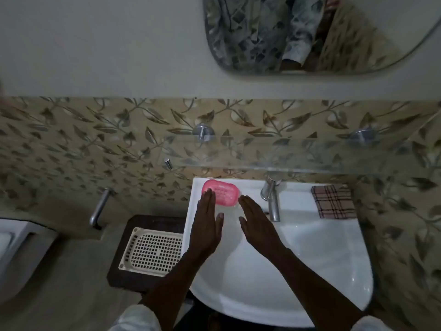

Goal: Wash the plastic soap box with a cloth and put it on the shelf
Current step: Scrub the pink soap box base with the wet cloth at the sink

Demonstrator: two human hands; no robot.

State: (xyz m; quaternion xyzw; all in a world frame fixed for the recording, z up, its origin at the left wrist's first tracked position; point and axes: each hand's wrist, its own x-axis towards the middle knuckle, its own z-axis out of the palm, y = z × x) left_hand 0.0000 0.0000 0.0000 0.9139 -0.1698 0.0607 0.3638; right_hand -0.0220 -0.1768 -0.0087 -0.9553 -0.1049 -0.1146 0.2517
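Observation:
A pink plastic soap box (pixel 223 194) lies on the back left corner of the white sink (pixel 310 259). My left hand (pixel 207 225) is flat and open, its fingertips at the box's left end. My right hand (pixel 256 223) is open too, fingers stretched toward the box's right end, holding nothing. A checked cloth (pixel 333 201) lies folded on the sink's back right corner. A glass shelf (pixel 298 154) runs along the tiled wall just above the sink.
A chrome tap (pixel 272 199) stands between the soap box and the cloth. Left of the sink, a cream perforated tray (pixel 152 252) rests on a dark stool. A wall tap (pixel 99 209) and a toilet edge (pixel 14 240) are further left. A mirror (pixel 310 32) hangs above.

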